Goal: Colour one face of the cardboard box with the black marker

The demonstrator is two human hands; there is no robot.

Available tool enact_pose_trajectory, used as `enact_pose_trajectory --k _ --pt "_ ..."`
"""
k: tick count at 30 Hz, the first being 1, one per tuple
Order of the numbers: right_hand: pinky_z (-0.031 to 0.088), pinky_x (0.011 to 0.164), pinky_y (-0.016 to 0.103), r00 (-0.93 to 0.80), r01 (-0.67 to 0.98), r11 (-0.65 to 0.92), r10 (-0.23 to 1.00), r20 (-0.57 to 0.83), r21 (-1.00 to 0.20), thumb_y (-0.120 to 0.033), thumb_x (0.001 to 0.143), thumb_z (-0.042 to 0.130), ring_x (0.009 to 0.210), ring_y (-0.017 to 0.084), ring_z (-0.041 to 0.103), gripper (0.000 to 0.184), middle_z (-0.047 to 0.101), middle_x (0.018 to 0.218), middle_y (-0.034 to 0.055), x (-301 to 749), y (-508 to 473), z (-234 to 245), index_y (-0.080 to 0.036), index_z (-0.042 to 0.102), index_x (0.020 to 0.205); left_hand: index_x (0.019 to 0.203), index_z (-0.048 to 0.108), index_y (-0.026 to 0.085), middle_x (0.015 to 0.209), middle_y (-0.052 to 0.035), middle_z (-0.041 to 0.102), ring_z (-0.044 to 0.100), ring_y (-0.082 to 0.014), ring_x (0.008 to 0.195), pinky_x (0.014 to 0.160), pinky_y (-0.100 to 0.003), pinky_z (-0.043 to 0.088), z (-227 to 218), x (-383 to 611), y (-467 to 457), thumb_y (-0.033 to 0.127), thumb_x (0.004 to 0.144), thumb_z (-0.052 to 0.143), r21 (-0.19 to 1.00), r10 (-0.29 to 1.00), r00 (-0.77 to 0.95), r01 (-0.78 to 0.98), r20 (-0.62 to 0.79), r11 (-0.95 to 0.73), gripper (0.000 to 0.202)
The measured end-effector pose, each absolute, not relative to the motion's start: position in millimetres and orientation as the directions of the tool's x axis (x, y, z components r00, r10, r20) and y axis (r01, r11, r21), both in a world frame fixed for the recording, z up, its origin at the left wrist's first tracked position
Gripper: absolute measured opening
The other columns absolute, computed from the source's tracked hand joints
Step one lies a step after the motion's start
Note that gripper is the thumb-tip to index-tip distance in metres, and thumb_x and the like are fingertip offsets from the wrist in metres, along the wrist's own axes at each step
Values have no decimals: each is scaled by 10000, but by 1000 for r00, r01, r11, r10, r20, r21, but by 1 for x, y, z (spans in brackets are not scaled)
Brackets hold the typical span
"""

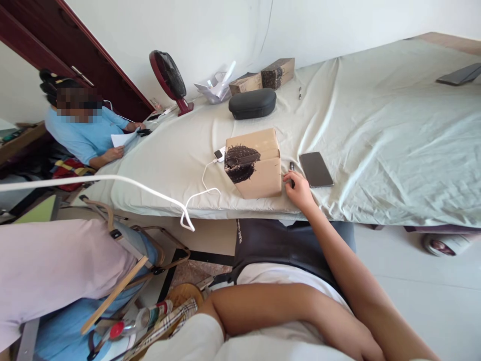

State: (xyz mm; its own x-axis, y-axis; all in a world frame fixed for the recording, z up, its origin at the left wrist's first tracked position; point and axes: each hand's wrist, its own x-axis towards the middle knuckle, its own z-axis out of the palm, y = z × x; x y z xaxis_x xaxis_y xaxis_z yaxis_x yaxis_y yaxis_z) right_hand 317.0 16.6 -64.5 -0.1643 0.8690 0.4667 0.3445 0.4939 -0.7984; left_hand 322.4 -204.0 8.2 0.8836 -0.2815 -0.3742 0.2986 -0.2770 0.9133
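My right hand [299,189] reaches onto the bed by its front edge. Its bent fingers close on a small black pen [291,166] lying between a cardboard box [259,163] with a black scribbled patch and a dark phone [315,169] lying face up. My left forearm lies across my lap. My left hand [351,341] rests low near my right elbow, and its fingers are hidden. A small white charger [219,154] with a white cable [205,190] sits just left of the box.
The bed [376,125] carries a black case [252,103], two more boxes [263,77], a red fan [169,77], a white bag and a laptop [460,75]. Another person [88,135] sits at the left with papers. A chair with clothes stands at my left.
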Motion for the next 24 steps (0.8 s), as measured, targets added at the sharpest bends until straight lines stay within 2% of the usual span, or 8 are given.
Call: enact_pose_trajectory --k 2,4,6,8,13,16,19,24 --pt "495 1155 573 -168 347 497 867 469 -795 -160 776 549 1356 359 651 191 776 1134 126 318 15 -63 -254 667 892 827 838 351 1108 96 806 734 -147 1244 1069 -181 548 13 303 -193 214 962 605 964 -166 970 136 -177 -230 302" --pt "496 1157 567 -170 352 499 866 470 -792 -159 782 545 1358 353 650 194 776 1147 122 318 13 -63 -255 667 898 991 822 299 1080 47 826 788 -169 1063 1020 -251 587 19 274 -181 240 989 575 949 163 986 92 -44 -303 254" --pt "494 1162 564 -166 360 492 870 464 -793 -159 788 546 1362 348 645 198 775 1143 116 318 11 -63 -257 668 908 1059 774 260 1040 5 832 780 -161 997 991 -283 577 26 241 -169 230 1022 549 881 571 813 182 116 -437 230" --pt "492 1166 563 -153 367 481 876 458 -796 -159 794 549 1364 350 641 206 773 1139 116 317 10 -63 -257 674 925 979 741 222 906 -28 812 754 -161 884 926 -311 581 34 208 -158 191 1034 542 784 753 519 228 405 -578 209" --pt "510 1150 555 -139 392 472 879 456 -790 -156 796 554 1361 359 645 302 766 1211 149 316 9 -62 -235 723 1034 1117 692 238 1095 -73 722 683 -234 1099 1028 -426 544 75 125 -129 188 944 707 383 508 -31 696 861 -607 181" --pt "465 1197 596 -195 428 512 857 477 -745 -136 777 556 1397 374 614 431 773 1228 153 316 8 -60 -211 746 1157 1474 580 276 1611 -166 480 399 -400 1547 1276 -610 337 116 82 -104 373 782 896 325 760 52 883 647 -338 767" --pt "286 1289 708 -306 455 564 826 474 -689 -118 760 564 1472 397 539 614 744 1361 134 315 6 -55 -213 719 1346 1632 425 367 1802 -126 204 133 -476 1669 1318 -715 152 150 54 -68 400 665 969 421 968 47 894 247 -151 1110" --pt "76 1291 802 -473 421 608 780 409 -673 -151 764 595 1561 439 410 847 580 1611 117 316 4 -47 -260 545 1603 1571 533 310 1731 -144 340 165 -507 1653 1314 -734 147 156 54 -25 382 493 1038 631 970 136 739 204 -236 1193"
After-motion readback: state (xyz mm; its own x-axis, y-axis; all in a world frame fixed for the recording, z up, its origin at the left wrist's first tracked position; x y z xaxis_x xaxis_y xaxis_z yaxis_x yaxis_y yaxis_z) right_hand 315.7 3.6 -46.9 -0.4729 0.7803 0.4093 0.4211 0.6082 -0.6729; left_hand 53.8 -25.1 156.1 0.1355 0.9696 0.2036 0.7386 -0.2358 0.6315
